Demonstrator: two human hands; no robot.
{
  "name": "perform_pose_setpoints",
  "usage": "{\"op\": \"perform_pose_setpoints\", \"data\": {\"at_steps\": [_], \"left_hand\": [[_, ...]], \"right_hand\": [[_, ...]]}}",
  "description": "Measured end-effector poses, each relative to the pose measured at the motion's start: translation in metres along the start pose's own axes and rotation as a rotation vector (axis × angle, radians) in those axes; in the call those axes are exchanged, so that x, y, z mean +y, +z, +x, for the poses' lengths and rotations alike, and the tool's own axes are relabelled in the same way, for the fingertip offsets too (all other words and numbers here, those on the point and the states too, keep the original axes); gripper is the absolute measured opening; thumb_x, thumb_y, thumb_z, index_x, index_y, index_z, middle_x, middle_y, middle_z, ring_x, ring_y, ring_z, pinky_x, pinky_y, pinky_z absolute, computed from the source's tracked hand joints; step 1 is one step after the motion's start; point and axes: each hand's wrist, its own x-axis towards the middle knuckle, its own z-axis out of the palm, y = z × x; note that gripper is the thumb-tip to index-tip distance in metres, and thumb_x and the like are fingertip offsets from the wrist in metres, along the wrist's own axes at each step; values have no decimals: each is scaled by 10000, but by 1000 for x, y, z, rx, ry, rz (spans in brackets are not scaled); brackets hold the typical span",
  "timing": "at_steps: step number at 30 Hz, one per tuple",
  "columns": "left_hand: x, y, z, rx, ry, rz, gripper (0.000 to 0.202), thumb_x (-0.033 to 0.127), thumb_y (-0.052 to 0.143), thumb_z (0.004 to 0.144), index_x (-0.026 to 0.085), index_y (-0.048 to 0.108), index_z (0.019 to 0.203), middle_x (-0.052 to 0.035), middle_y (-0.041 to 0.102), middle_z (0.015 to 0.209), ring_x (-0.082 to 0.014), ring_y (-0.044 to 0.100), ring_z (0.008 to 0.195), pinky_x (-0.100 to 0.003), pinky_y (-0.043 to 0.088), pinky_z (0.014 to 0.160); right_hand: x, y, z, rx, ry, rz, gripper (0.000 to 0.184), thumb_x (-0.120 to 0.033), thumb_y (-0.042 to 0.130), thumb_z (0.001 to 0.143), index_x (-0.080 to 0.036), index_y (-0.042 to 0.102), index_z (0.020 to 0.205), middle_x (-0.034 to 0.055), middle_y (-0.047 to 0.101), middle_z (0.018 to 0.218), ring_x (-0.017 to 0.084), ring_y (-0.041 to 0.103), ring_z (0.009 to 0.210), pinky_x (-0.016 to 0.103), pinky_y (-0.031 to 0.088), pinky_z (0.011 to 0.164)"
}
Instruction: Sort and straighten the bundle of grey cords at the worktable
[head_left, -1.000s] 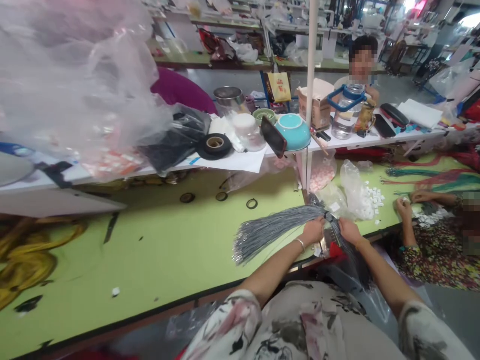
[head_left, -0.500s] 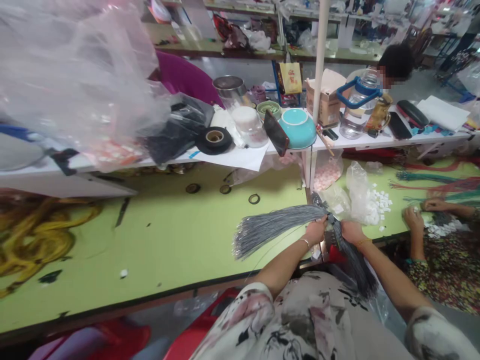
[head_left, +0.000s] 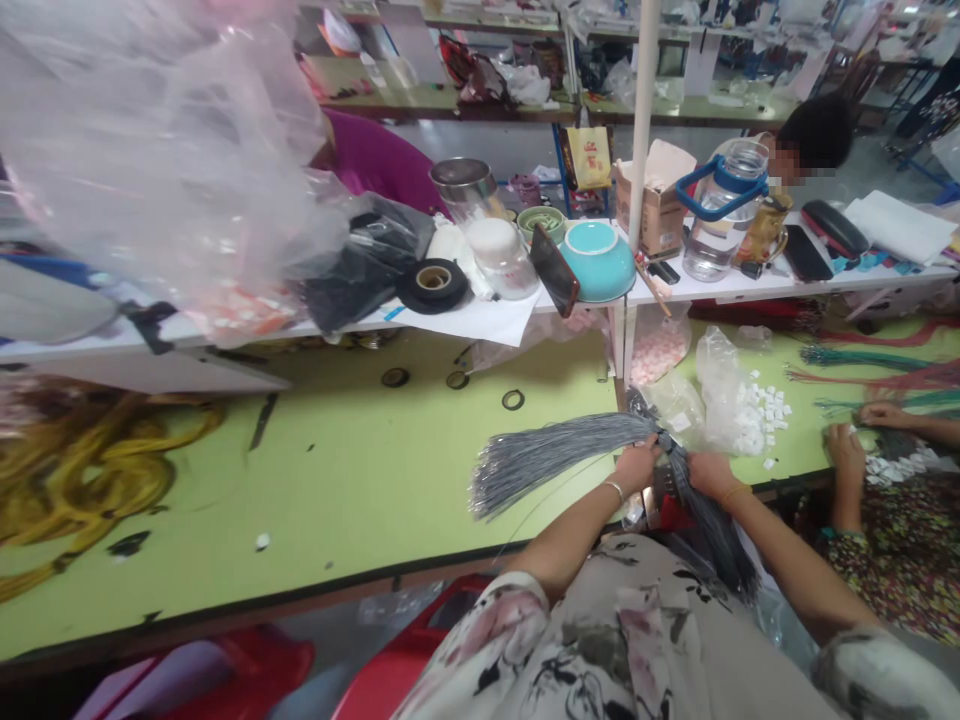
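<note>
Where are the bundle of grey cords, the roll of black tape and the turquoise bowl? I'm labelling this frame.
bundle of grey cords [head_left: 551, 450]: head view, middle of the fanned strands.
roll of black tape [head_left: 433, 284]: head view, its top face.
turquoise bowl [head_left: 598, 262]: head view, outer wall.

Bright even indoor light, soft shadows; wide-angle bending at edges, slight motion blur.

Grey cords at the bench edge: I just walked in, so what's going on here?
A person holds a bundle of grey cords with both hands, the left hand and the right hand close together at its bend near the edge of the green table. One end fans across the table; the other hangs over the edge. Alongside, a co-worker's hands rest by small white pieces.
</note>
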Motion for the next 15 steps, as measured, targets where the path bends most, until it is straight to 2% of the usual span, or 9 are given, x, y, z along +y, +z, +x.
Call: {"op": "perform_pose_setpoints", "data": {"at_steps": [4,7,10,15], "left_hand": [[10,-4,13,17,6,-26,524,219,555,943,301,535,1461,-121,482,1551,-287,731,1005,-383,602,766],[17,-3,21,22,3,-35,475,193,546,931,239,551,1403,-144,506,1494,-275,724,978,-367,590,733],[18,1,22,31,-5,-35,485,142,548,903,178,517,1385,-168,534,1433,-271,709,1004,-360,580,760],[14,5,17,23,8,-20,501,131,571,890,170,506,1385,-180,511,1451,-278,707,972,-408,577,800]], "right_hand": [[6,5,-11,31,41,65,397,-233,351,1034,-114,697,1186,225,774,1141,304,741,1094,379,507,893],[13,17,-20,31,49,136,410,-257,319,1063,-116,693,1159,208,779,1131,283,742,1079,338,484,855],[21,32,-28,49,41,220,409,-252,301,1078,-105,678,1140,193,778,1131,266,733,1076,319,462,844],[29,43,-25,123,-11,347,394,-257,287,1087,-136,661,1065,142,780,1094,219,714,1009,292,447,853]]}}
